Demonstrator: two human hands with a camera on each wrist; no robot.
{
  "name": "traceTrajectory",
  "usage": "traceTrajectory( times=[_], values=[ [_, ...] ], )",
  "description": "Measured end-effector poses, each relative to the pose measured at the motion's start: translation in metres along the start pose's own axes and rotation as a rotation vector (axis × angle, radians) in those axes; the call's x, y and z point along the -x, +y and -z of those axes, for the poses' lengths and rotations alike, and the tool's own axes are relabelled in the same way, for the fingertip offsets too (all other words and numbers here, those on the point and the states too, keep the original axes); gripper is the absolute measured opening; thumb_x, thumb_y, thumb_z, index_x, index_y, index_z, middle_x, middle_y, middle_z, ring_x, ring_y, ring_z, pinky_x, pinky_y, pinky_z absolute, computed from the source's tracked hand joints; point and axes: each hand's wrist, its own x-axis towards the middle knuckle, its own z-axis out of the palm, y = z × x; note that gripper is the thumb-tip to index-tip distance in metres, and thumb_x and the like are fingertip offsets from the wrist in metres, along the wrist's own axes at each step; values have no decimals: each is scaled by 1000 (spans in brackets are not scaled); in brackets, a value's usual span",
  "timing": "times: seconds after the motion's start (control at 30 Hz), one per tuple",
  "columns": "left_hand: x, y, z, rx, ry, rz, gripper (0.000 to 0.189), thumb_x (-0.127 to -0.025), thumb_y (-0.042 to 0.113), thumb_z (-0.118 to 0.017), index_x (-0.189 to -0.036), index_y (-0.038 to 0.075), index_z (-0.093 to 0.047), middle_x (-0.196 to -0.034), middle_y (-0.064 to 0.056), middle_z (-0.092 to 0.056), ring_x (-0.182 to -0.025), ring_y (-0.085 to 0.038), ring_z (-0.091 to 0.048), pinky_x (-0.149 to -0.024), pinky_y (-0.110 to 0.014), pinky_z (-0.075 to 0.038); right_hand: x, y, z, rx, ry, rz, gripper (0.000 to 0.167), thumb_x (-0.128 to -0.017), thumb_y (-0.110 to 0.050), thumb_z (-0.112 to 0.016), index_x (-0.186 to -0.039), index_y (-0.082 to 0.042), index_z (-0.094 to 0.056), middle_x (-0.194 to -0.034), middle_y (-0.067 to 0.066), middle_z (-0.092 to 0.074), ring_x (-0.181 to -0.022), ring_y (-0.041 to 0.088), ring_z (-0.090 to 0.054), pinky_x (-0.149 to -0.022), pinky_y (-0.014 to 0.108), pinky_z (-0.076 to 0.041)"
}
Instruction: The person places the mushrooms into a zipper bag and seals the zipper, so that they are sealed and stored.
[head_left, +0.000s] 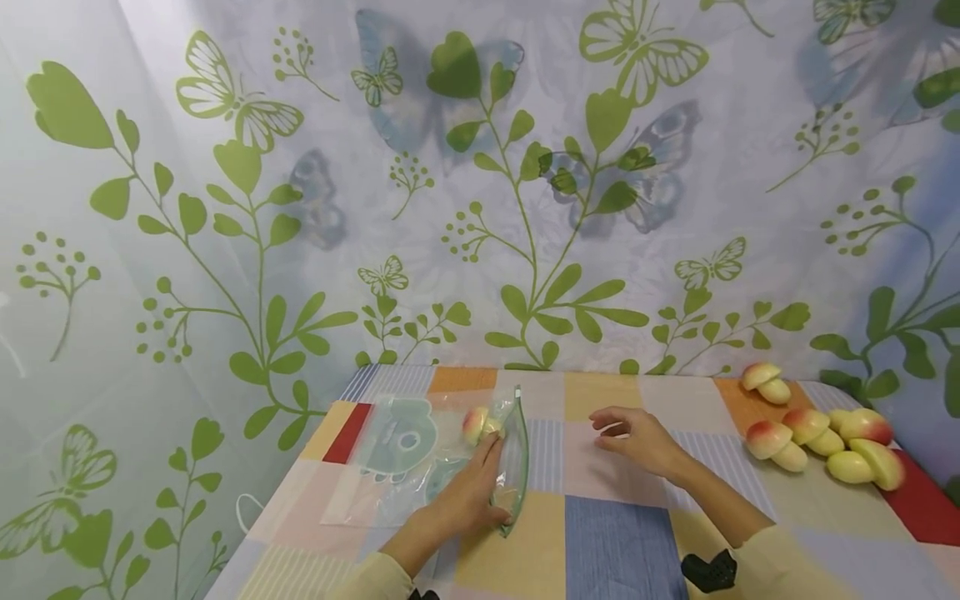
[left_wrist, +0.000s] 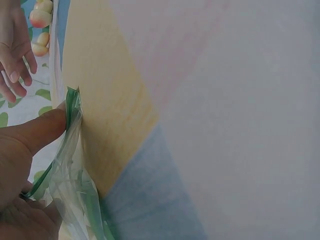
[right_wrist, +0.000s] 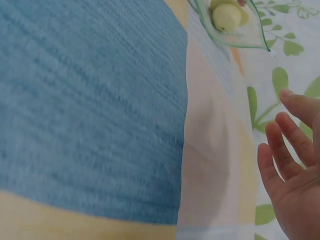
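Your left hand (head_left: pixel 467 497) grips the bag (head_left: pixel 405 442) near its rim (head_left: pixel 527 450), a mushroom (head_left: pixel 474 423) inside, while your right hand (head_left: pixel 643 443) hangs relaxed and empty; slackening that grip could let the bag sag closed.

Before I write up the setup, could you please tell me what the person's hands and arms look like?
The left hand and right hand show no gloves. The left sleeve and right sleeve are plain pale cream. A black piece, its nature unclear, shows beside the right one.
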Motion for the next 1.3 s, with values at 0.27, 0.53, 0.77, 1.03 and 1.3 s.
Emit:
traceTrajectory(
  times=[0.27, 0.53, 0.77, 1.03, 1.3],
  values=[
    [-1, 0, 3, -16, 3, -2, 117, -73, 20, -96, -156, -14, -21, -163, -30, -21, -144, -41, -38, -114, -42, -40, 9, -2, 16, 39, 19, 20, 38, -95, -10, -76, -130, 0, -66, -119, 20, -69, -104, 31, -70, -79, 33, -60],
    [-1, 0, 2, -21, 2, 3, 117, -73, 20, -96, -157, -13, -21, -163, -29, -22, -145, -40, -38, -114, -43, -39, 18, 6, 31, 69, 39, 2, 37, -94, -12, -77, -128, -1, -68, -117, 20, -70, -103, 30, -71, -79, 29, -59],
    [-1, 0, 2, -8, -2, 6, 117, -73, 20, -96, -157, -13, -21, -163, -30, -21, -145, -40, -37, -114, -43, -39, 29, 9, 41, 85, 43, 8, 38, -94, -13, -77, -127, 2, -67, -116, 21, -69, -102, 31, -71, -79, 27, -59],
    [-1, 1, 1, -10, 0, 5, 117, -72, 20, -97, -156, -14, -22, -163, -30, -21, -144, -40, -38, -113, -42, -41, 39, 14, 49, 114, 38, -13, 37, -94, -14, -77, -127, 1, -67, -117, 20, -69, -102, 29, -71, -78, 27, -58],
    [-1, 1, 0, -10, 4, 10, 117, -72, 20, -97, -156, -14, -22, -163, -29, -22, -144, -40, -38, -113, -42, -41, 47, 17, 59, 121, 35, -16, 39, -94, -15, -77, -127, 3, -67, -117, 20, -70, -101, 30, -71, -77, 27, -58]
  ],
)
